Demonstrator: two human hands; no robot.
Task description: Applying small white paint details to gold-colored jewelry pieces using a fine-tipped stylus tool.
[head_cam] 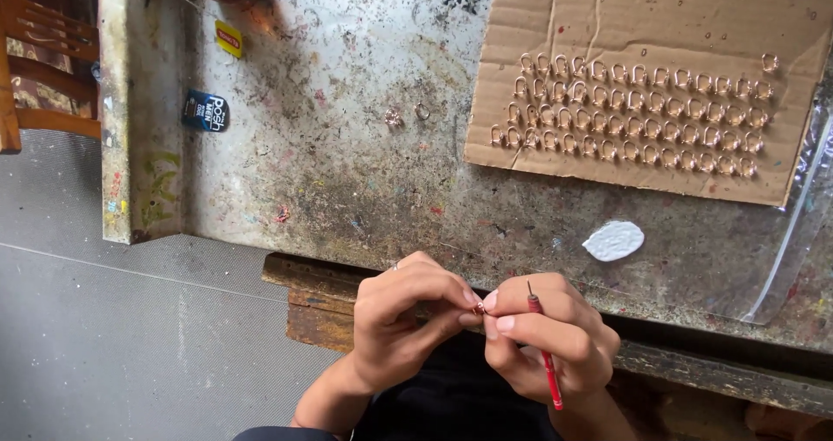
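Observation:
My left hand (401, 321) and my right hand (545, 335) meet at the near edge of a stained worktable (347, 146). Between their fingertips they pinch a small copper-coloured ring (478, 307). A thin red tool (545, 354) with a dark point also lies across my right hand's fingers, its tip pointing up. On the table beyond, a sheet of brown cardboard (659, 16) carries several rows of similar small copper rings (629, 116).
A white blob of putty (613, 241) lies on the table just past my right hand. Two loose rings (406, 115) sit mid-table. A clear plastic bag (803, 224) hangs at the right edge. Grey floor (130, 337) and wooden furniture (39, 68) are at left.

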